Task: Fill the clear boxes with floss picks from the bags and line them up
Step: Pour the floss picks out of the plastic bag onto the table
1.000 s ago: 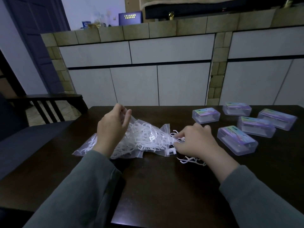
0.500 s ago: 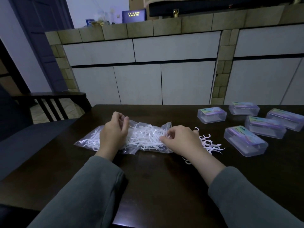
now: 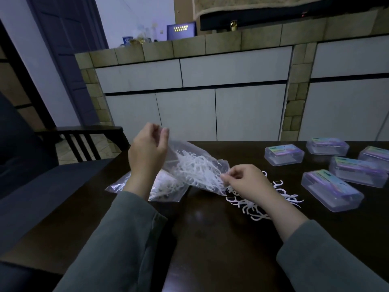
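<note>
Your left hand (image 3: 147, 150) pinches the closed far end of the clear bag (image 3: 185, 171) and holds it tilted up off the bench (image 3: 210, 239), while your right hand (image 3: 246, 182) curls its fingers on the bag's open mouth, low and near the bench. Most of the floss picks (image 3: 195, 167) sit bunched inside the bag; a loose pile of picks (image 3: 259, 203) lies on the bench just under and right of your right hand. A second bag (image 3: 134, 184) lies flat beneath your left wrist. Five clear boxes (image 3: 330, 190) stand lids-shut at the right, apart from the pile.

The risk here is a sudden dump: tip the bag steeper and the tangled clump may slide out in one mass and scatter toward the near edge or against the boxes. Picks may also snag on the mouth, so a hard shake could fling them. None of the boxes is open yet, so every pick spilled must be gathered again.
</note>
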### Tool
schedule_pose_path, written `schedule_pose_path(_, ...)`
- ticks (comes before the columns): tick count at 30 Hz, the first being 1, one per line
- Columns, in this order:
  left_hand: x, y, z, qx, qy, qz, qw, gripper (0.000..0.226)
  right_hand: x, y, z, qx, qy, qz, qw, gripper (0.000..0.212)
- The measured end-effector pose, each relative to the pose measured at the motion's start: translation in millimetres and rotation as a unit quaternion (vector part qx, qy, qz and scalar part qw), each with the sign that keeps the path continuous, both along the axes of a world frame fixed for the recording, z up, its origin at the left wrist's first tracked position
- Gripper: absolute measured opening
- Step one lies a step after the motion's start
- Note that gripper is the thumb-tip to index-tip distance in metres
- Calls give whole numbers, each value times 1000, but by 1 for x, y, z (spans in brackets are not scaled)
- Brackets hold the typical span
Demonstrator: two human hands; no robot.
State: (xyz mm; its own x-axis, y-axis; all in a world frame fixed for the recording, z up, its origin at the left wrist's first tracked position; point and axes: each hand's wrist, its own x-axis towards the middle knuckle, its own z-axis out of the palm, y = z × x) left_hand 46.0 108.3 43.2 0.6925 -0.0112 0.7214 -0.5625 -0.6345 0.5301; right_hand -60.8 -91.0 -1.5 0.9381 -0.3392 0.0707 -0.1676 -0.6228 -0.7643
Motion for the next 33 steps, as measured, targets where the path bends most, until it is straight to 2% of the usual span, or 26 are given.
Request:
schedule_pose_path(4,-16,-8,21,30,-39,-24,998,16,-9,-6,6,21,5,44,999,19)
schedule_pose_path(8,-27,-10,30,47,-67,-32,996,17,-16,-12,8,33,-41,86,995,9)
schedule_pose_path(12,-35,-9,33,58,-76,-30,995,17,-20,-11,7,54,-109,155,980,55)
schedule_pose_path(14,-36,-8,28,62,-55,-35,996,16,-17,-6,6,50,-127,164,977,52)
schedule_pose_path(16,-34,-6,18,56,-24,-48,997,17,-13,-1,3,-32,-103,145,984,33)
schedule_pose_path(17,-32,-5,11,54,-9,-52,997,17,-11,1,3,-105,-71,133,983,33)
schedule_pose_path(20,-25,2,-8,56,21,-49,997,17,-6,8,2,-305,26,126,943,57)
schedule_pose_path(22,-22,6,-16,52,32,-38,997,16,-5,13,5,-375,32,118,919,57)
schedule_pose_path(24,-18,9,-20,41,33,-32,998,17,-5,16,7,-409,17,103,906,51)
schedule_pose_path(27,-14,12,-21,19,33,-41,998,17,-11,14,12,-436,55,80,895,48)
schedule_pose_path(31,-11,14,-24,5,29,-40,999,17,-22,2,19,-438,110,26,892,49)
schedule_pose_path(33,-10,15,-25,2,32,-44,999,18,-26,-1,20,-432,105,24,895,52)
